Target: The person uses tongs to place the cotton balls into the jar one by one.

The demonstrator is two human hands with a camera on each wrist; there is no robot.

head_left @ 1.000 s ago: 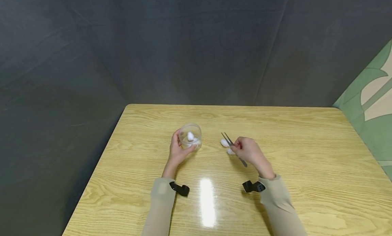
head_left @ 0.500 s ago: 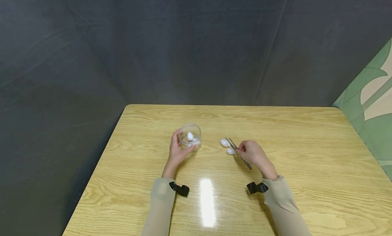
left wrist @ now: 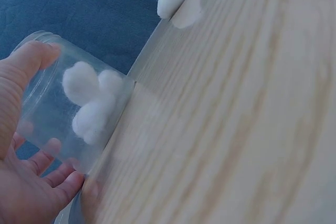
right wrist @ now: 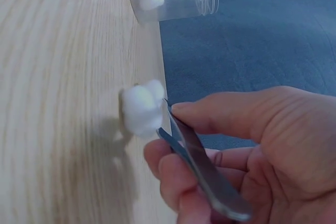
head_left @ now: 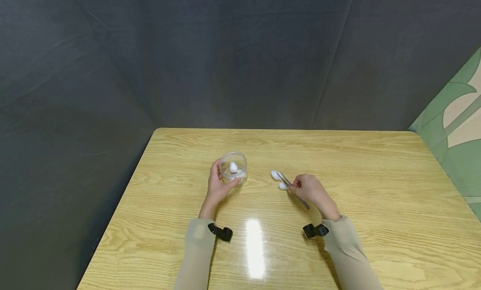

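My left hand [head_left: 219, 189] grips a clear plastic jar [left wrist: 52, 95] round its side, with the thumb near the threaded rim. Several white cotton balls [left wrist: 90, 106] lie inside the jar. Between thumb and fingers, my right hand [head_left: 311, 190] pinches metal tweezers [right wrist: 205, 169]. Their tips reach the loose cotton balls on the table, where one cotton ball [head_left: 275, 175] lies farther back and another cotton ball [head_left: 282, 186] nearer. In the right wrist view the tips are a little apart beside the cotton [right wrist: 140, 106]; whether they squeeze it I cannot tell.
Both hands work over a wood-grain table [head_left: 180, 256]. A dark cloth [head_left: 240, 64] hangs behind and to the left of it. A green leaf-patterned surface [head_left: 466, 160] is at the far right. Wrist cameras [head_left: 315, 230] sit on both sleeves.
The right hand has shifted slightly right and toward me, drawing the tweezer tips back onto the rear cotton ball. The tweezer gap has narrowed. Left hand and jar stay put.
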